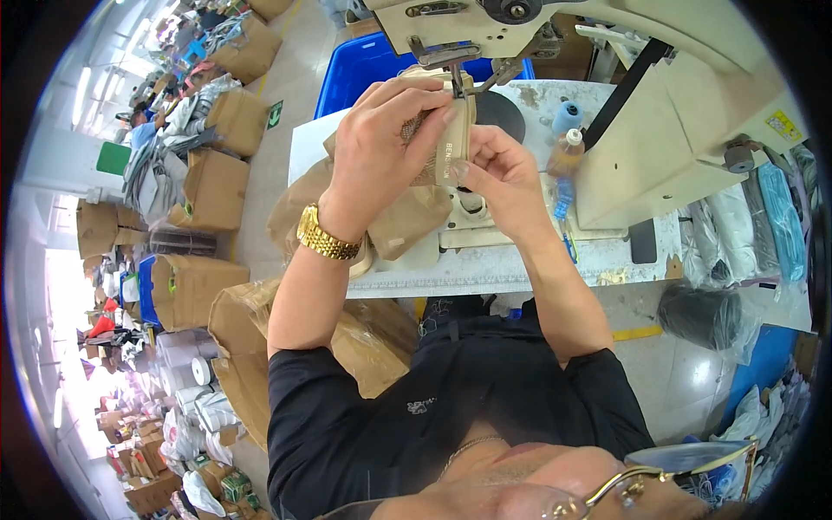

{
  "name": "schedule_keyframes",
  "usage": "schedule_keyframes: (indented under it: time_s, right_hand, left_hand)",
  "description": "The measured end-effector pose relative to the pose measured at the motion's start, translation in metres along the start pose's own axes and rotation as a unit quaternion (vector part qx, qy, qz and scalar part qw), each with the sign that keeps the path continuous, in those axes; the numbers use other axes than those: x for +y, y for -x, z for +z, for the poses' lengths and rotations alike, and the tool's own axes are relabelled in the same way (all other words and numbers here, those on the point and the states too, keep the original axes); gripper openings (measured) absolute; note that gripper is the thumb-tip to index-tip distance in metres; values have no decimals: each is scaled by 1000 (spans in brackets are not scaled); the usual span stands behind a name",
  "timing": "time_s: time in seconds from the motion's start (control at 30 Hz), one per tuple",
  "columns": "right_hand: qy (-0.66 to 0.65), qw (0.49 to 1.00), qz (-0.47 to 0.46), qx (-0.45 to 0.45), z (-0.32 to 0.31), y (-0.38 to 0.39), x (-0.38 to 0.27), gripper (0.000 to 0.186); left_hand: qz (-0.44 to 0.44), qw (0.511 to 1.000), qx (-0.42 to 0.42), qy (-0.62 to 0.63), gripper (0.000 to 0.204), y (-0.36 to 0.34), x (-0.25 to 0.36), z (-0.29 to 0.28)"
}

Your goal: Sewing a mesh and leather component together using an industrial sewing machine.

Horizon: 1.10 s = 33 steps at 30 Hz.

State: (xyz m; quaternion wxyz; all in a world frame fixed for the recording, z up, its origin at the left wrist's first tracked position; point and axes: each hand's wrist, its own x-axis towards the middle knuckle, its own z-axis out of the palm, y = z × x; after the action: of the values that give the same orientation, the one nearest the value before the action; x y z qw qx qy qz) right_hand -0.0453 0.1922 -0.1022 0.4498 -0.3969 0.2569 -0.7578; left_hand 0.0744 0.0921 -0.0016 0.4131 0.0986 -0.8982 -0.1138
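**Two hands held on a beige piece under the sewing machine head**

Two bare hands are raised together at the needle end of a cream-coloured industrial sewing machine (607, 95). A beige woven fabric piece with a stiff tan strip (451, 143) is held between them, directly below the machine's metal presser foot (455, 78). The left hand (381, 143), with a gold metal wristwatch (328, 234) worn at its wrist, is wrapped over the left side and top of the piece; its fingers (416, 108) are curled and clamped on the fabric. The right hand (498, 173) is set against the right edge of the strip, with its fingers (472, 156) bent and pinched on that edge. The piece is held upright, above the white bench (511, 273), touching both hands.

A small amber plastic bottle with a white cap (568, 154) is seen standing on the bench just beside the right hand, and a pale blue thread cone (568, 114) stands behind it. A blue plastic crate (364, 69) lies beyond the bench. Crumpled brown paper (407, 221) lies under the left wrist. Brown cardboard boxes (212, 186) are stacked along the floor to the left, and a black top (451, 407) is worn by the person.
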Motion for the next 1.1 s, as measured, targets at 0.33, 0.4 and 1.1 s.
schedule_keyframes:
  time_s: [0.33,0.4,1.1]
  right_hand:
    - [-34,995,89,0,45,31,-18,53]
    - [-16,995,93,41,41,37,-22,53]
    - [65,991,113,44,22,19,-32,27]
  left_hand:
    - [51,990,-20,-134,20,5,0,-1]
    - [60,989,4,-137,23,14,-7,7]
    - [-30,996,87,-14,27,28,-7,28]
